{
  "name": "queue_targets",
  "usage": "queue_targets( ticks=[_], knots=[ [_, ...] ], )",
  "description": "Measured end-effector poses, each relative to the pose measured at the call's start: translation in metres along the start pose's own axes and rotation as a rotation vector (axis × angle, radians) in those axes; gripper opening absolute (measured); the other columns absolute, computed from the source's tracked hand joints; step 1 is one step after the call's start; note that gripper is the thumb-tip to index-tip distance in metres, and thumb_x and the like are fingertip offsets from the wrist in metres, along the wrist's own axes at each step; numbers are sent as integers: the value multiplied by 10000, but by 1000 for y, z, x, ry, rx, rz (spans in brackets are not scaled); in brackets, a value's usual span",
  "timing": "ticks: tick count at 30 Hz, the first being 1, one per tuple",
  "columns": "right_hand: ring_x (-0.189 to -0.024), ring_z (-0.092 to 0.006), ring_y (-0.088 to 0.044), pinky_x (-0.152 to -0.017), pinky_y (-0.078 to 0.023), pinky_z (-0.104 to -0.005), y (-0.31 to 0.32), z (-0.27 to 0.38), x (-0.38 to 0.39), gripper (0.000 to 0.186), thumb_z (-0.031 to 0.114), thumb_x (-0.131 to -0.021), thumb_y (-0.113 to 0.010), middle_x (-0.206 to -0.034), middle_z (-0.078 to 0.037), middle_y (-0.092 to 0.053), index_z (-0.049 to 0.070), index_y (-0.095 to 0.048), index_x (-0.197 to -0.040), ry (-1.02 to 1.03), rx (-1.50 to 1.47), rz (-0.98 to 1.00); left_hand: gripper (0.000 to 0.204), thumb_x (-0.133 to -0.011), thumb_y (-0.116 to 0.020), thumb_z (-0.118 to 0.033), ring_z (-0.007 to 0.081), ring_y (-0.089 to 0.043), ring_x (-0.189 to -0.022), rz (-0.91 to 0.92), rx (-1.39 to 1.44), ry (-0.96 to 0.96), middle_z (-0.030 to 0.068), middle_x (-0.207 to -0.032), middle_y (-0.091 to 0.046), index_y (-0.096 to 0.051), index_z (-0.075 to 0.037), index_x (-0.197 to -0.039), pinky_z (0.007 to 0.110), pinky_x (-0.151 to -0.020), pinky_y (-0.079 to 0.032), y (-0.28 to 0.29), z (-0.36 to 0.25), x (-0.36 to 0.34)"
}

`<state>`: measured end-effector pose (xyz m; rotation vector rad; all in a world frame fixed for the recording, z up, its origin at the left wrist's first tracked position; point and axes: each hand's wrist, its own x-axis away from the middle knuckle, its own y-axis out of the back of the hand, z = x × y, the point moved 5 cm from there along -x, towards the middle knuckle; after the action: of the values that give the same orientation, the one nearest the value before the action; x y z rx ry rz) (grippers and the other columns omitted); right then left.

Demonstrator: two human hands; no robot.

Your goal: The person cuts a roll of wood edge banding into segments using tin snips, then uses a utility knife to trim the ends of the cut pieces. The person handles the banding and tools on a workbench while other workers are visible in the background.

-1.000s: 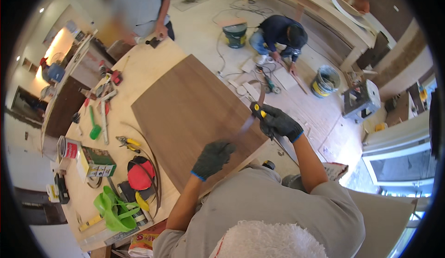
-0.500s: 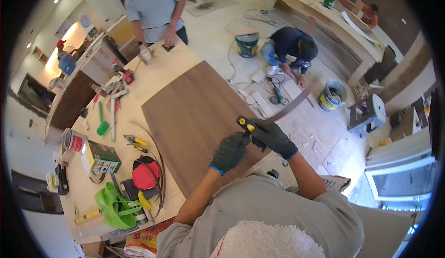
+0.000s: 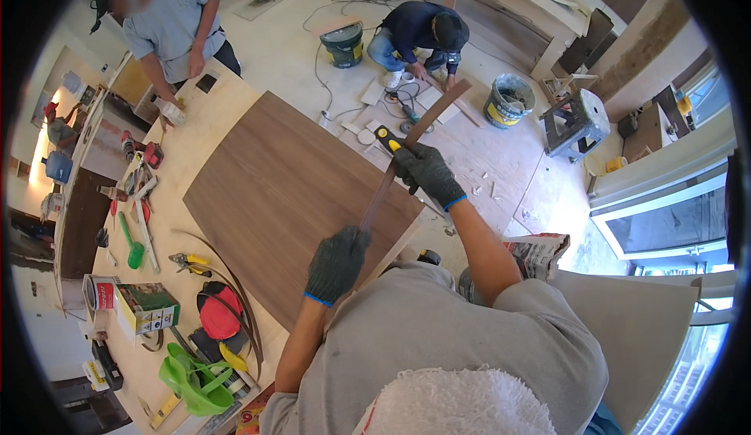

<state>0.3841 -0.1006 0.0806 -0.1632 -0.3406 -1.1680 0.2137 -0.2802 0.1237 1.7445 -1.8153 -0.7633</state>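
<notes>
A long, thin brown edging strip (image 3: 442,111) runs diagonally between my gloved hands, its far end bending up past the board's edge. My left hand (image 3: 338,263) is closed around its near part, low over the dark wood-grain board (image 3: 289,192). Farther along, my right hand (image 3: 429,174) grips the strip together with a black-and-yellow hand tool (image 3: 386,138), possibly a utility knife; its working end is hidden. The board lies flat on the pale worktable (image 3: 176,192).
Left of the board lie a green mallet (image 3: 134,252), pliers (image 3: 190,262), a red-and-black pouch (image 3: 220,315) and curled strips (image 3: 252,321). One person (image 3: 176,24) stands at the far table end; another (image 3: 418,40) crouches on the floor near a bucket (image 3: 510,100) and a grey stool (image 3: 577,124).
My hands have moved apart along the strip: the left toward me, the right forward with the tool. The strip now stretches between them. The view has shifted to the right.
</notes>
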Motion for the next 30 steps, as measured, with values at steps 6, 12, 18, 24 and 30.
queue_targets(
  ticks=[6,12,18,24,30],
  knots=[
    [-531,-103,-548,-440,-465,-272,30,-24,-26,396,415,-975,-617,-689,-29,-615,25,-684,-994,-3,-14,-131,110,-893,-602,-141,293,-630,-639,-8,-299,-305,144,-777,-598,-624,-36,-915,401,-584,-489,0,-9,21],
    [-504,-93,-518,-401,-424,-253,48,-43,-47,338,369,-980,-630,-670,-22,-582,32,-662,-972,35,-49,-192,131,-831,-605,-90,345,-633,-746,77,-279,-193,153,-839,-580,-643,-60,-953,449,-638,-496,8,-12,46],
    [-495,-86,-499,-403,-417,-246,55,-48,-58,352,320,-990,-617,-674,-12,-578,39,-665,-1197,110,-37,-245,209,-792,-625,-147,367,-636,-807,200,-218,6,151,-886,-598,-636,-66,-985,468,-662,-502,13,-2,64],
    [-509,-123,-533,-410,-471,-297,72,-75,-83,378,223,-959,-622,-705,-33,-605,71,-624,-1306,110,6,-225,147,-818,-600,-92,334,-654,-821,93,-392,-216,142,-909,-659,-657,-56,-949,456,-694,-527,44,-14,99],
    [-492,-84,-504,-403,-445,-269,168,7,-51,412,323,-1021,-538,-652,9,-548,93,-570,-1362,243,50,-363,212,-959,-617,-256,67,-448,-419,-395,357,737,-15,-522,-460,-688,-64,-904,243,-391,-379,132,59,181]
  ],
)
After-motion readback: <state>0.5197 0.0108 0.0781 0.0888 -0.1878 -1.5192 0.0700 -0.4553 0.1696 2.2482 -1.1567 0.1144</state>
